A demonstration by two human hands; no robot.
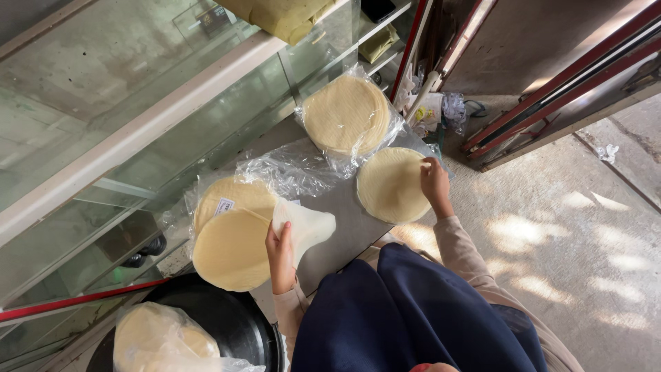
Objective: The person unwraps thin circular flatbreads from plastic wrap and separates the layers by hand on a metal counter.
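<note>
My left hand (280,255) grips a folded white translucent sheet (305,227) beside a stack of round pale-yellow flat wrappers (231,249). Another wrapper stack with a small label (231,196) lies just behind it in loose plastic. My right hand (435,182) pinches the far edge of a bare stack of round wrappers (391,184) on the grey metal table (344,227). A bagged stack of the same rounds (346,114) rests further back.
A glass display case (138,124) runs along the left. A black round pan (220,324) sits at the lower left, with a plastic-wrapped pale stack (162,341) on it. Crumpled clear plastic (292,169) lies mid-table. Concrete floor (585,227) and red-framed rails (551,89) lie to the right.
</note>
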